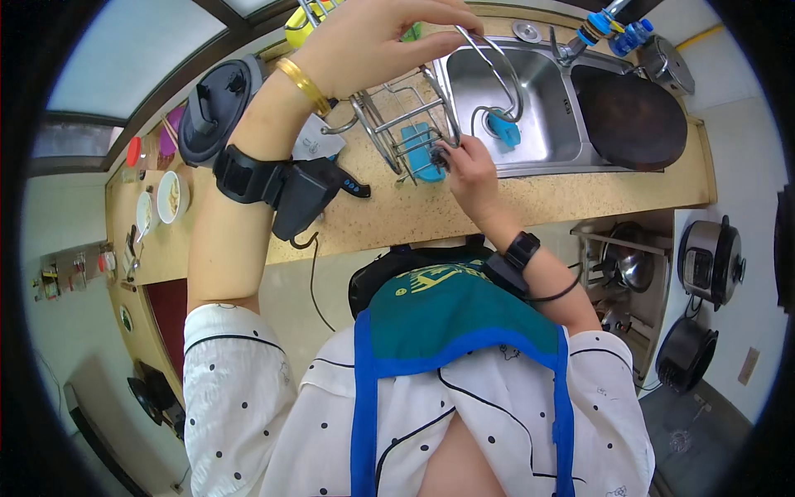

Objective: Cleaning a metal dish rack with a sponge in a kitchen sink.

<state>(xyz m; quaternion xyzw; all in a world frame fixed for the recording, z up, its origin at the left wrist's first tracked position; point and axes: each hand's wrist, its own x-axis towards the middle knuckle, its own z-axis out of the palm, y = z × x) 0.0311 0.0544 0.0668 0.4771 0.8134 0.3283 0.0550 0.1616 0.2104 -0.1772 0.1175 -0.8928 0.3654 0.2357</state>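
My left hand (397, 40), with a gold bangle at the wrist, grips the top of a metal wire rack (407, 118). The rack is held tilted over the counter at the sink's left edge, and its bent wire loop reaches over the basin. Low on the rack, my right hand (473, 177) pinches a dark, tangled scouring pad (440, 156) against the wires. Through the bars shows a light-blue plastic piece (423, 168) on the counter. My left fingertips are partly hidden behind the wire.
The steel sink (534, 81) holds a blue object (504, 129) near its drain. A round dark board (630, 118) covers its right part, beside the faucet (562, 53). Left along the speckled counter (385, 217) stand a black-lidded container (214, 112) and white bowls (172, 197).
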